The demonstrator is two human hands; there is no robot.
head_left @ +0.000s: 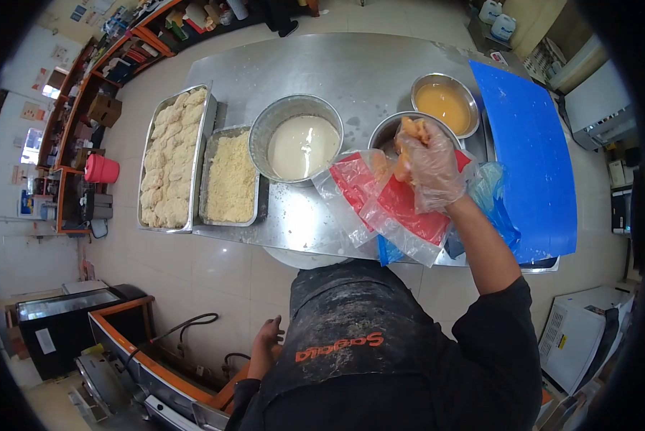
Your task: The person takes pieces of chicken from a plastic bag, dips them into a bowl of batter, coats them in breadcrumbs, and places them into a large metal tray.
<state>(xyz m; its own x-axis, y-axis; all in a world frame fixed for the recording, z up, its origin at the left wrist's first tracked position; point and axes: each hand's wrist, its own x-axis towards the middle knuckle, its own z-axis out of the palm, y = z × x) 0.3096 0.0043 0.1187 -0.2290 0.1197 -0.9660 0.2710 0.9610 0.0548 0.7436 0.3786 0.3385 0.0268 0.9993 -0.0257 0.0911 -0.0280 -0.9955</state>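
My right hand (437, 169), in a clear plastic glove, grips orange-pink pieces of what looks like raw chicken (414, 131). It is above the near side of a steel bowl (380, 129), whose inside is mostly hidden by the hand. Red-and-clear plastic bags (401, 205) lie below the hand at the table's near edge. My left hand (268, 334) is bare and hangs low beside my apron, away from the table, fingers loosely apart with nothing in them. A deep round pan of white batter (304, 147) stands left of the bags.
A tray of pale crumbs (229, 179) and a larger tray of breaded pieces (173, 158) stand at the left of the steel table (294, 65). At the right are a bowl of orange liquid (444, 104), crumpled blue plastic (491, 194) and a blue board (534, 165).
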